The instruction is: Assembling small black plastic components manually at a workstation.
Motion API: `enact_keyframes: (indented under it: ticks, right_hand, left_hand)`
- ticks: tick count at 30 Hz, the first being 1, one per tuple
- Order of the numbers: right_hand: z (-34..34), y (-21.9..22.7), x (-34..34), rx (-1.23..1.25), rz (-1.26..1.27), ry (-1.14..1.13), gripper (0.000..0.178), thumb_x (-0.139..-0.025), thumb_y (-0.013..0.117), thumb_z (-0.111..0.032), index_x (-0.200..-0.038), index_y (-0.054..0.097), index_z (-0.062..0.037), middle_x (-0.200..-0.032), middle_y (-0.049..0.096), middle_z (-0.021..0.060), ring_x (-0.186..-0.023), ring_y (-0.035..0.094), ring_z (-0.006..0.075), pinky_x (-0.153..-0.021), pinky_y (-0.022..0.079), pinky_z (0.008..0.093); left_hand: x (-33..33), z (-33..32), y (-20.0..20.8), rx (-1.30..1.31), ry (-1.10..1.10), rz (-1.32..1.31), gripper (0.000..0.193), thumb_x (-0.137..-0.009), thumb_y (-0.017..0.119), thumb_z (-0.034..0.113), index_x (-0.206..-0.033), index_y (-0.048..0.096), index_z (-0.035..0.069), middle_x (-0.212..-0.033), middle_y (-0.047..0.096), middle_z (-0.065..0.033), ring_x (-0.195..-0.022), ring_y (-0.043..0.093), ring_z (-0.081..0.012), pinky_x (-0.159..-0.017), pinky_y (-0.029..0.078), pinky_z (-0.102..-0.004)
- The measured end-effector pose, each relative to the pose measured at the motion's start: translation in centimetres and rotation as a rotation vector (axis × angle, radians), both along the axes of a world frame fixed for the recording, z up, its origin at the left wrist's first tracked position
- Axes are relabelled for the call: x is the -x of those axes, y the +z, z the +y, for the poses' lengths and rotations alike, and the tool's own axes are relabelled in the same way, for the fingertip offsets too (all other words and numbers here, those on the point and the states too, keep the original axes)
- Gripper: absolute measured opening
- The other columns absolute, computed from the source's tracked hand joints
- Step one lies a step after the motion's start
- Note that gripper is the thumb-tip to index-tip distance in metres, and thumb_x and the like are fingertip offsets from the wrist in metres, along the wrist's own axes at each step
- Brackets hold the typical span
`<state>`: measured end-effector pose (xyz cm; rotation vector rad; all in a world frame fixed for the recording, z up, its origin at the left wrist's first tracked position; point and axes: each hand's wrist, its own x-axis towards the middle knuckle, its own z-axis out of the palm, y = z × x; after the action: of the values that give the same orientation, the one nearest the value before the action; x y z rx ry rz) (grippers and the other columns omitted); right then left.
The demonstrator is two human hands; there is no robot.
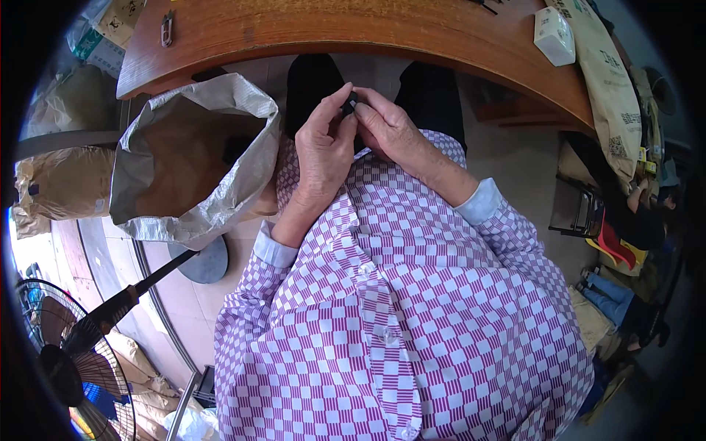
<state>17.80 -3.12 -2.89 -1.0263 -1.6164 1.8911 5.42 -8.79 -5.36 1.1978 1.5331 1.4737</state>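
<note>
In front of my belly, over the lap, my left hand [323, 151] and my right hand [391, 128] come together. Between their thumbs and fingertips is a small black piece [348, 104] with a light spot on it. Both hands are closed on it, and the fingers cover most of its shape, so its exact kind cannot be made out. To the left of my left hand stands a large white woven sack [254, 103] with its mouth wide apart and a brown lining; something dark lies inside.
A wooden table [331, 26] runs across the top, with thread snips [168, 29] at its left and a white tissue pack [553, 37] at its right. Brown paper sacks [607, 88] hang at the right edge. A black fan [73, 353] stands lower left. People sit at far right.
</note>
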Motion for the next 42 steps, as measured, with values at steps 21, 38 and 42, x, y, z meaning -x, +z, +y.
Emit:
enact_keyframes:
  ticks: [21,38,42]
  right_hand:
    - [0.9,-1.7,-1.3,0.121,0.24,-0.096,0.015,-0.095,0.054,-0.019,-0.102,0.057,-0.0061,-0.074,0.056,-0.001,-0.045,0.043,0.0016,-0.039,0.032,0.014]
    - [1.6,-2.0,-1.8,0.227,0.335,0.029,0.016,-0.091,0.061,-0.023,-0.091,0.06,-0.0069,-0.063,0.051,-0.0063,-0.049,0.041,-0.0001,-0.042,0.03,0.0146]
    - [1.0,-3.0,-0.8,-0.098,0.185,0.0,0.014,-0.091,0.06,-0.019,-0.09,0.06,-0.005,-0.067,0.052,-0.006,-0.057,0.044,0.001,-0.048,0.035,0.0147]
  left_hand:
    - [2.2,-0.2,1.9,0.058,-0.166,-0.753,0.036,-0.096,0.047,0.009,-0.13,0.039,0.005,-0.106,0.06,-0.0156,-0.085,0.066,-0.02,-0.07,0.053,-0.0247]
    - [1.2,-0.9,2.2,0.27,-0.309,-0.539,0.042,-0.09,0.053,0.002,-0.132,0.044,0.002,-0.099,0.063,-0.0087,-0.074,0.063,-0.0123,-0.059,0.048,-0.0187]
    - [0.6,-1.0,1.7,0.249,-0.297,-0.089,0.042,-0.085,0.055,-0.004,-0.126,0.045,0.0,-0.081,0.061,-0.0074,-0.071,0.062,-0.0105,-0.06,0.051,-0.0233]
